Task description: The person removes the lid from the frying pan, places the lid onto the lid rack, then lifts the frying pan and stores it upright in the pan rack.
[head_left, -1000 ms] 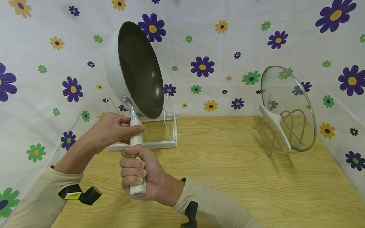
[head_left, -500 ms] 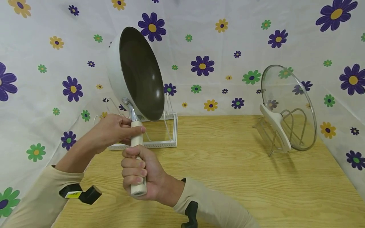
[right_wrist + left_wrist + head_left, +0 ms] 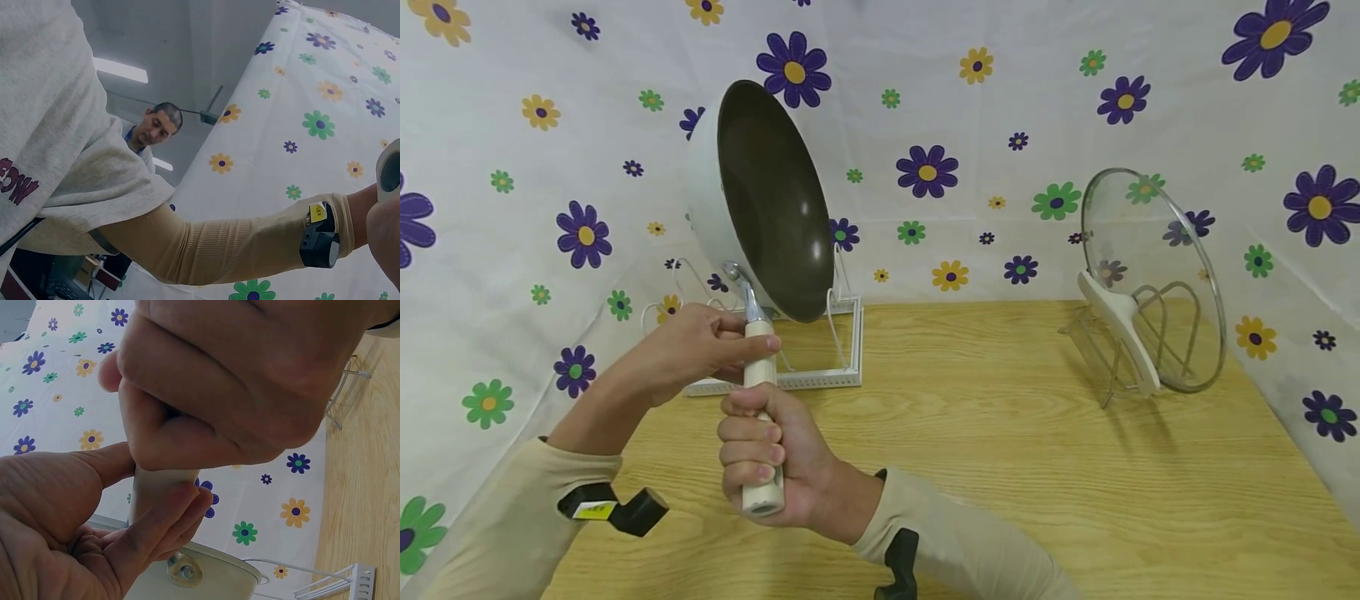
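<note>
A frying pan (image 3: 775, 208) with a white outside and dark inside is held up on its side, its cream handle (image 3: 760, 367) pointing down. My right hand (image 3: 775, 454) wraps its fingers round the lower part of the handle. Higher up, just below the metal joint, my left hand (image 3: 700, 346) pinches the handle between thumb and fingers. In the left wrist view, the left hand (image 3: 119, 519) grips the handle close to the pan's rivet, and the right fist (image 3: 212, 381) sits beside it. The right wrist view catches only the handle's end (image 3: 390, 169).
A white wire rack (image 3: 820, 379) stands on the wooden table (image 3: 970, 467) behind the hands. At the right, a glass lid (image 3: 1150, 283) leans upright in a wire stand (image 3: 1108, 387). A flowered curtain (image 3: 1000, 100) surrounds the table. Another person (image 3: 156, 134) is in the background.
The pan's upper rim has come down slightly, lowering the pan toward the rack. Both hands keep their hold on the handle, and the camera view has shifted a little.
</note>
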`<state>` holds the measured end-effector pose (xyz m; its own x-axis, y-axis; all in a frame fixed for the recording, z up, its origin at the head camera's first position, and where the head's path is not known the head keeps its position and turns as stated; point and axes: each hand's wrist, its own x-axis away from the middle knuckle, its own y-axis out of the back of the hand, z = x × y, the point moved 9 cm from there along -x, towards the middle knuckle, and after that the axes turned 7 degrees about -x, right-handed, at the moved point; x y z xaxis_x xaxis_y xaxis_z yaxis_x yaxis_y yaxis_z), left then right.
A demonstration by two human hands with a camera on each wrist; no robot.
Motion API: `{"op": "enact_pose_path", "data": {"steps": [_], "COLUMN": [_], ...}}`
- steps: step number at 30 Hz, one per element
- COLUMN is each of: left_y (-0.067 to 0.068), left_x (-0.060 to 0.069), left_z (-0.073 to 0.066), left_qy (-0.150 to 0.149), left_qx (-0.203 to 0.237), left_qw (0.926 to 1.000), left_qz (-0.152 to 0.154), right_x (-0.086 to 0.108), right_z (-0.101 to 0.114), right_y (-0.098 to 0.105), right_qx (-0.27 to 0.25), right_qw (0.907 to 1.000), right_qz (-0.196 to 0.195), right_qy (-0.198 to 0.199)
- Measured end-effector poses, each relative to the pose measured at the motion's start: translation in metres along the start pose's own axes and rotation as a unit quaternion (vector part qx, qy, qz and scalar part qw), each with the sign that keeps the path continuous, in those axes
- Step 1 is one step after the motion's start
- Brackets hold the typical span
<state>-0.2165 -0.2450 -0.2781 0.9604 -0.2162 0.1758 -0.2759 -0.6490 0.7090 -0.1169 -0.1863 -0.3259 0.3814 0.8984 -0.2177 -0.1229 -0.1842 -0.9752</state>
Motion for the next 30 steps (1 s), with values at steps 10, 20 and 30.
{"op": "enact_pose_path", "data": {"steps": [10,20,30], "left_y": [-0.0024,-0.0047,-0.0086], "left_x": [-0.0019,-0.0035,-0.0065], "left_z": [-0.0017,-0.0031,-0.0065], "left_qy": [0.003,0.016,0.013], "left_qx": [-0.017,-0.041,-0.036], "left_qw": [0.9998,0.9990,0.9993], "left_qz": [-0.006,-0.010,-0.006], "right_x": [0.0023,0.0057,0.0092], "right_z": [0.0024,0.0046,0.0066], "right_y": [0.0016,0.0003,-0.0010], "right_qx": [-0.007,-0.016,-0.039], "right_qw": [1.0000,0.9998,0.9990], "right_qz": [-0.002,0.004,0.021], "right_qy": [0.005,0.007,0.003]}}
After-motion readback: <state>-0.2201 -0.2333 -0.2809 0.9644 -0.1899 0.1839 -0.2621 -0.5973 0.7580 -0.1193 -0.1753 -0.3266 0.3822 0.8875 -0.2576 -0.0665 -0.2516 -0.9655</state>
